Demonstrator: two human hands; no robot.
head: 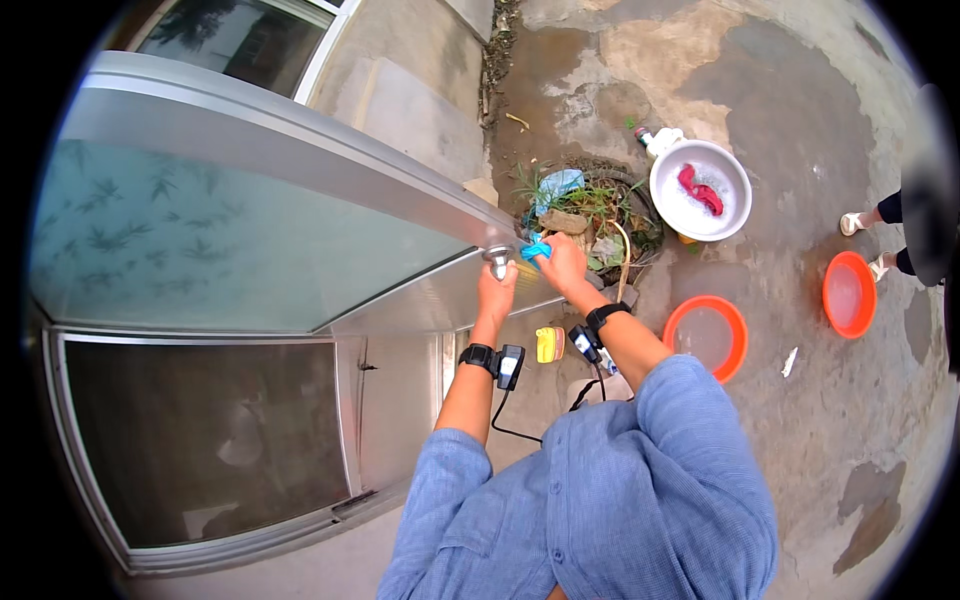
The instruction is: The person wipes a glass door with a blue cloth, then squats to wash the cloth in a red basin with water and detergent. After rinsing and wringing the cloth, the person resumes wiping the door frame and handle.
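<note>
My left hand (496, 289) grips the round metal door knob (499, 256) on the metal-framed door (442, 300). Close to its right, my right hand (564, 262) holds a bunched blue cloth (536, 250) near the door's edge. The door stands out from the wall and carries a frosted glass pane (225, 240) with a leaf pattern. Both wrists wear black bands with small cabled devices. Part of the knob is covered by my left fingers.
Beyond the door edge lies a planter (630, 202) with weeds and stones. A white basin (742, 187) holds suds and red cloth. Two orange basins (742, 341) (871, 296) and a yellow container (550, 345) stand on concrete. Another person's feet (853, 223) show at right.
</note>
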